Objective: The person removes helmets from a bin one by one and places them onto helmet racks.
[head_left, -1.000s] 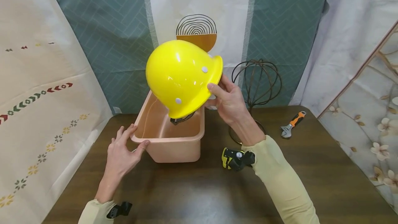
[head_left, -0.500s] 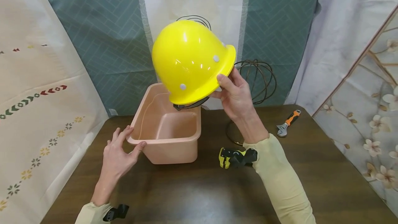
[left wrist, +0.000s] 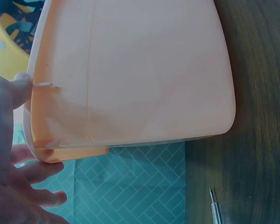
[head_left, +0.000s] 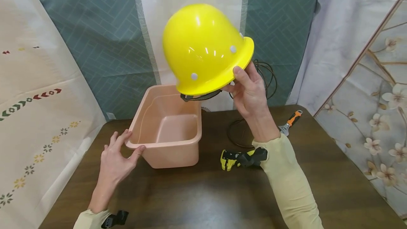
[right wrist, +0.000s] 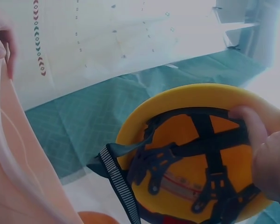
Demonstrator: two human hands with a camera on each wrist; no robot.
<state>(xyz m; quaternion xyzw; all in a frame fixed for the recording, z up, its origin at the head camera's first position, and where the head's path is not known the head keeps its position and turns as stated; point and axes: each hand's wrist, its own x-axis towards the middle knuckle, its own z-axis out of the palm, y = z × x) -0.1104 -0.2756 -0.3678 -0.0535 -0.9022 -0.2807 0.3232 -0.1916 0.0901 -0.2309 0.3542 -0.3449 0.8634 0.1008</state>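
Observation:
A yellow hard hat [head_left: 206,50] hangs in the air above and to the right of the pink plastic bin [head_left: 168,154]. My right hand [head_left: 251,93] grips its brim, thumb on top and fingers underneath. The right wrist view shows the hat's inside, with the black suspension straps [right wrist: 210,144] and a striped chin strap [right wrist: 121,186]. My left hand [head_left: 116,162] holds the bin's near left corner by the rim. In the left wrist view the thumb presses the rim [left wrist: 30,112] and the fingers spread around the corner. Nothing shows on the visible floor of the bin.
A yellow and black tool [head_left: 227,160] lies on the dark table [head_left: 197,200], partly hidden by my right wrist camera. Behind my right arm are a wire stand [head_left: 268,77] and an orange-handled adjustable wrench [head_left: 290,121]. A slim metal tool [left wrist: 215,207] lies beside the bin.
My right hand has raised the hard hat up and to the right, away from over the bin. The left hand keeps its hold on the rim; the view has shifted slightly.

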